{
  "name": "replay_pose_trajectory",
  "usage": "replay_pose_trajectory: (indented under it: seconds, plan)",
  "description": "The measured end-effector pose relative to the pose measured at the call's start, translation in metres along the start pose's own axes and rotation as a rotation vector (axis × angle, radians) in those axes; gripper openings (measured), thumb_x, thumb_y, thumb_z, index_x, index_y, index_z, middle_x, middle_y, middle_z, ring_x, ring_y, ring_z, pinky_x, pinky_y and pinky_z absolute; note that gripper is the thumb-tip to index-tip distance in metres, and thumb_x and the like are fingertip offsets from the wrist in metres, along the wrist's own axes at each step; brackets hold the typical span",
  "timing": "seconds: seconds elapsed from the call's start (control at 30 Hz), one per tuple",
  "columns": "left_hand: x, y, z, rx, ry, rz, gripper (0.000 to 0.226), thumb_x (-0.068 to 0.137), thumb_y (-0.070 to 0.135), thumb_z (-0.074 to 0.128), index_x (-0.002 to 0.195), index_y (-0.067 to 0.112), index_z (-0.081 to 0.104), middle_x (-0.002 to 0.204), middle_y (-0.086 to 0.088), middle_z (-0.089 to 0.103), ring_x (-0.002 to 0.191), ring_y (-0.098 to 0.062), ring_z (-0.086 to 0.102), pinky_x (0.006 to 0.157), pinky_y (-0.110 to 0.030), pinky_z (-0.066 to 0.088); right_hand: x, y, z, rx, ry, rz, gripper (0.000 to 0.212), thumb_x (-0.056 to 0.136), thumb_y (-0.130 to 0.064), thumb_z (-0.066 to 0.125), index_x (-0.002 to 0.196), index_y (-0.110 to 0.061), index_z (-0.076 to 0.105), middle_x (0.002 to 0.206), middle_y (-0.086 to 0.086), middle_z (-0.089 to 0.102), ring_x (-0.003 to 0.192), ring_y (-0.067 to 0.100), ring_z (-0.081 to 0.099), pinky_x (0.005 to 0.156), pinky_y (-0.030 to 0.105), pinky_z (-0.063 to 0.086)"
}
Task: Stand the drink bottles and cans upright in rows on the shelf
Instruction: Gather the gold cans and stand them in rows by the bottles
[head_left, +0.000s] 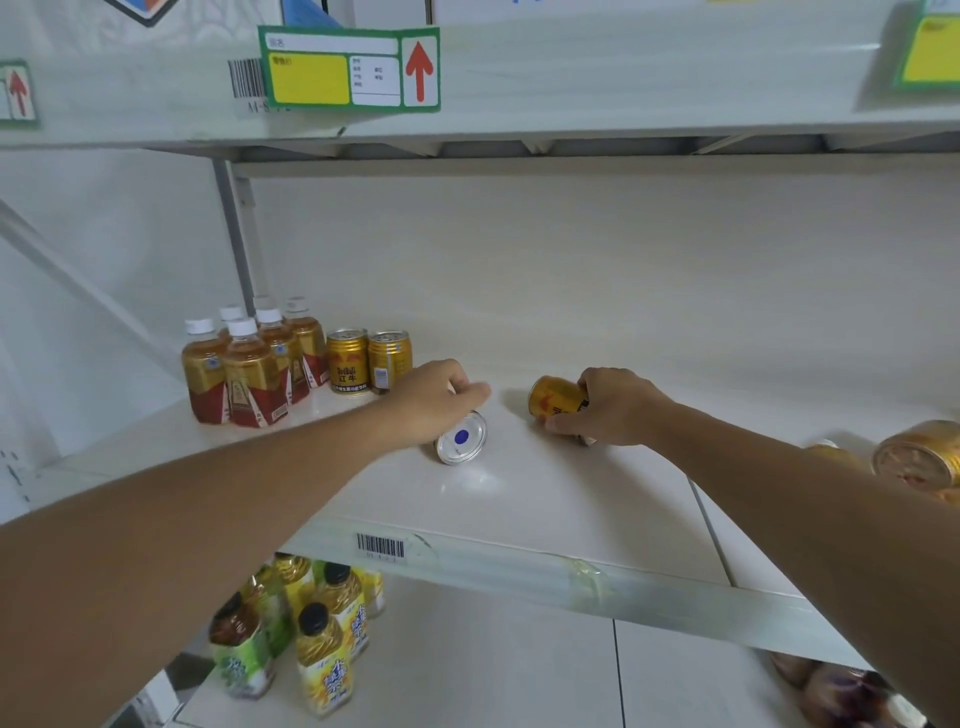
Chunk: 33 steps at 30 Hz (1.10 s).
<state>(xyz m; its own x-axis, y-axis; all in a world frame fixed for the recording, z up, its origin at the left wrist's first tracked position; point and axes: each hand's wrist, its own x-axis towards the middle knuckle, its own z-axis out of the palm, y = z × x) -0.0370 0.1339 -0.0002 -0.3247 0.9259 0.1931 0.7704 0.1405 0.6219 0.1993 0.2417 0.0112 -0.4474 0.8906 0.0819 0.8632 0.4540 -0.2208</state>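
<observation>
On the white shelf (519, 499), several tea bottles (244, 374) with white caps stand upright at the back left, with two upright gold cans (366, 361) beside them. My left hand (441, 400) is closed over a can lying on its side (462, 439), its silver base with a blue dot facing me. My right hand (613, 408) grips another gold can lying on its side (556, 397). More gold cans lying down (919, 457) are at the right edge.
An upper shelf edge with a green and yellow price label (348, 70) hangs overhead. The lower shelf holds several yellow and green juice bottles (311, 629) at the left and dark packages (841, 691) at the right. A barcode sticker (380, 546) marks the shelf front.
</observation>
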Motion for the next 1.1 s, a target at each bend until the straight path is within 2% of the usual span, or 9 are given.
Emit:
replay_pose_trajectory:
  seconds: [0.13, 0.23, 0.33, 0.47, 0.67, 0.8, 0.97, 1.03, 1.1]
  plan:
    - [-0.009, 0.009, 0.014, 0.208, 0.093, -0.194, 0.052, 0.091, 0.061, 0.063, 0.129, 0.027, 0.052, 0.137, -0.005, 0.035, 0.127, -0.031, 0.029, 0.092, -0.035, 0.033, -0.002, -0.005, 0.0, 0.024, -0.019, 0.019, 0.066, 0.075, -0.078, 0.072, 0.103, -0.02, 0.059, 0.099, 0.0, 0.061, 0.094, 0.025, 0.062, 0.066, 0.033, 0.045]
    - [-0.013, 0.017, -0.002, 0.208, -0.024, -0.36, 0.072, 0.088, 0.063, 0.065, 0.142, 0.02, 0.046, 0.131, -0.005, 0.042, 0.112, -0.029, 0.051, 0.079, -0.032, 0.048, -0.004, -0.007, 0.002, 0.013, -0.017, 0.02, 0.063, 0.075, -0.079, 0.071, 0.1, -0.022, 0.057, 0.096, -0.002, 0.061, 0.085, 0.019, 0.059, 0.061, 0.032, 0.039]
    - [-0.021, 0.02, -0.019, -0.071, -0.164, -0.448, 0.047, 0.089, 0.049, 0.069, 0.12, 0.014, 0.068, 0.106, -0.005, 0.068, 0.083, -0.022, 0.07, 0.053, -0.027, 0.058, -0.006, -0.01, 0.004, 0.006, 0.001, 0.005, 0.058, 0.077, -0.077, 0.07, 0.095, -0.023, 0.059, 0.09, -0.003, 0.066, 0.08, 0.012, 0.057, 0.059, 0.03, 0.035]
    - [-0.027, 0.02, -0.019, -0.048, -0.189, -0.408, 0.024, 0.092, 0.042, 0.06, 0.096, 0.019, 0.067, 0.099, -0.007, 0.065, 0.085, -0.025, 0.065, 0.074, -0.033, 0.063, -0.011, -0.017, 0.006, 0.042, 0.002, 0.011, 0.064, 0.076, -0.078, 0.07, 0.1, -0.02, 0.06, 0.098, 0.0, 0.065, 0.089, 0.021, 0.063, 0.06, 0.031, 0.039]
    - [-0.037, 0.027, -0.009, 0.362, -0.203, -0.188, 0.061, 0.108, 0.054, 0.048, 0.15, 0.011, 0.054, 0.153, -0.014, 0.054, 0.132, -0.033, 0.057, 0.087, -0.028, 0.039, -0.021, -0.04, 0.019, -0.089, 0.021, -0.08, 0.07, 0.084, -0.068, 0.069, 0.123, -0.014, 0.05, 0.121, 0.007, 0.054, 0.107, 0.032, 0.059, 0.078, 0.036, 0.045]
    - [-0.04, 0.012, -0.006, 0.14, -0.134, -0.172, 0.031, 0.105, 0.046, 0.059, 0.093, 0.018, 0.058, 0.096, -0.001, 0.061, 0.083, -0.019, 0.059, 0.057, -0.025, 0.037, -0.029, -0.055, 0.027, -0.11, 0.041, -0.073, 0.063, 0.09, -0.061, 0.066, 0.123, -0.011, 0.051, 0.12, 0.01, 0.062, 0.101, 0.03, 0.057, 0.079, 0.036, 0.045]
    - [-0.044, -0.012, -0.025, -0.286, 0.027, -0.154, 0.038, 0.098, 0.038, 0.071, 0.115, 0.004, 0.067, 0.106, -0.013, 0.07, 0.091, -0.025, 0.065, 0.075, -0.032, 0.05, -0.03, -0.066, 0.028, 0.555, 0.115, 0.043, 0.059, 0.091, -0.06, 0.072, 0.121, -0.012, 0.054, 0.1, 0.003, 0.072, 0.089, 0.016, 0.072, 0.074, 0.036, 0.055]
    - [-0.047, -0.023, -0.04, -0.414, 0.125, -0.08, 0.037, 0.094, 0.037, 0.078, 0.121, 0.015, 0.068, 0.11, -0.007, 0.074, 0.097, -0.023, 0.07, 0.086, -0.039, 0.058, -0.033, -0.074, 0.026, 0.848, 0.198, 0.007, 0.058, 0.09, -0.054, 0.077, 0.128, -0.018, 0.052, 0.099, -0.005, 0.069, 0.075, -0.003, 0.069, 0.068, 0.028, 0.047]
    - [-0.051, -0.036, -0.053, -0.474, 0.203, -0.03, 0.039, 0.087, 0.043, 0.083, 0.12, 0.03, 0.065, 0.111, 0.003, 0.072, 0.105, -0.02, 0.071, 0.093, -0.044, 0.06, -0.033, -0.079, 0.027, 1.032, 0.231, -0.052, 0.062, 0.086, -0.047, 0.084, 0.132, -0.027, 0.048, 0.109, -0.006, 0.067, 0.085, -0.003, 0.07, 0.072, 0.025, 0.048]
